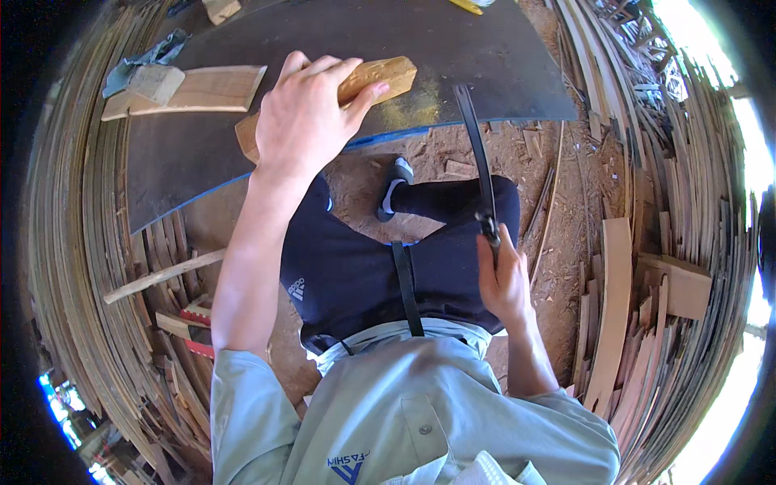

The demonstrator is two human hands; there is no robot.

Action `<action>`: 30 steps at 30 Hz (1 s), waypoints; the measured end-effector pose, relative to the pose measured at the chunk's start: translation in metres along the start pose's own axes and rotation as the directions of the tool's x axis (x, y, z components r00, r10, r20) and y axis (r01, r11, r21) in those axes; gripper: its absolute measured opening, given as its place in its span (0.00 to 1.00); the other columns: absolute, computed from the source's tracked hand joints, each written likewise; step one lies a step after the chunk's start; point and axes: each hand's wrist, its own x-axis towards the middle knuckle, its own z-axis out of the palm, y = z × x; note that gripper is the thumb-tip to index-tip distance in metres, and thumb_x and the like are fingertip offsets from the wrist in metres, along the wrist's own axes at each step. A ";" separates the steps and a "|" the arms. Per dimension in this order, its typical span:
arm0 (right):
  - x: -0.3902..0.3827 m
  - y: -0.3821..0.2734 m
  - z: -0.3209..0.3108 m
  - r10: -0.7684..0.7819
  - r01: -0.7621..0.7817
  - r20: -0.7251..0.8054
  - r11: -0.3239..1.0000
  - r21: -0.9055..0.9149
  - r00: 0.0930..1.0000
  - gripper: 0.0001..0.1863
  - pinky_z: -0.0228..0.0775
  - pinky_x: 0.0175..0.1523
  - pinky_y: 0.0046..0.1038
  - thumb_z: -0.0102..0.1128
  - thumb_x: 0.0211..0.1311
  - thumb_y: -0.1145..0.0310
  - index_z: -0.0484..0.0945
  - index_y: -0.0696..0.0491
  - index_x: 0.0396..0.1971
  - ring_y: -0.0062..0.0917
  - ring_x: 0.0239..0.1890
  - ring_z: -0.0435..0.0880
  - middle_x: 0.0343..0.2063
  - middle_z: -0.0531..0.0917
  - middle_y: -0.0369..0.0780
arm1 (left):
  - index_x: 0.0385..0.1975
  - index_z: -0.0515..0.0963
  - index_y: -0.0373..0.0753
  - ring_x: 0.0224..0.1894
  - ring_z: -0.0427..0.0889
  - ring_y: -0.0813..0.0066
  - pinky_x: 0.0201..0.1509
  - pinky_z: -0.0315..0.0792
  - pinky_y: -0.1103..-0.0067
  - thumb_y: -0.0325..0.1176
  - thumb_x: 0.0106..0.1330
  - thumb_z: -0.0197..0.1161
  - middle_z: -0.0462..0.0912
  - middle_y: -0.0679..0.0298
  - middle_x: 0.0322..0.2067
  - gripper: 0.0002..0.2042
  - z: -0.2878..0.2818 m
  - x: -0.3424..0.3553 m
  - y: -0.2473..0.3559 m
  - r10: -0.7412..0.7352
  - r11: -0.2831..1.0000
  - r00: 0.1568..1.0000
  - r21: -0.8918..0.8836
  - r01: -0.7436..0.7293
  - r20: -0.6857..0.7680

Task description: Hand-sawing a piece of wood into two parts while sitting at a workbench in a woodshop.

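My left hand (311, 117) is closed on a yellowish wooden block (388, 78) over the front part of a dark tabletop (517, 69) with a blue edge. My right hand (505, 279) is wrapped round the handle of a long, narrow black tool (473, 141), which looks like a blade or saw; it points up toward the table, right of the block and apart from it. On the table's left lie a pale board (214, 89), a small wood block (158, 83) and a crumpled blue-grey cloth (162, 50).
My seated legs (436, 202) are below the table edge over a dirt floor (541, 186) with wood scraps. Stacks of planks (97, 242) line both sides, and loose boards (610, 315) lean at the right. A yellow object (467, 6) and another wood piece (220, 10) sit at the back.
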 end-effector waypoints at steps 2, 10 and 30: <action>0.027 -0.017 0.007 -0.110 0.110 -0.005 0.992 0.063 0.994 0.10 0.70 0.27 0.50 0.60 0.79 0.70 0.73 0.61 0.45 0.59 0.27 0.84 0.21 0.81 0.58 | 0.52 0.90 0.44 0.48 0.84 0.60 0.53 0.83 0.66 0.55 0.71 0.72 0.92 0.67 0.46 0.22 -0.001 0.001 0.004 0.004 1.000 1.000 -0.013 -0.004 -0.016; 0.113 -0.072 0.035 -0.280 0.286 -0.058 0.945 0.161 0.958 0.12 0.72 0.31 0.51 0.59 0.81 0.65 0.73 0.59 0.48 0.59 0.30 0.84 0.25 0.82 0.57 | 0.43 0.90 0.48 0.45 0.87 0.61 0.48 0.84 0.64 0.60 0.65 0.75 0.92 0.69 0.38 0.21 -0.005 0.007 0.019 -0.194 0.980 0.981 0.048 0.194 0.009; 0.119 -0.067 0.074 -0.310 0.301 -0.049 0.943 -0.140 0.949 0.13 0.75 0.24 0.46 0.59 0.79 0.62 0.71 0.57 0.41 0.49 0.18 0.84 0.14 0.80 0.49 | 0.51 0.90 0.43 0.52 0.87 0.64 0.53 0.84 0.67 0.52 0.65 0.76 0.92 0.66 0.44 0.22 -0.001 0.006 0.005 -0.010 1.000 0.998 -0.001 0.010 0.065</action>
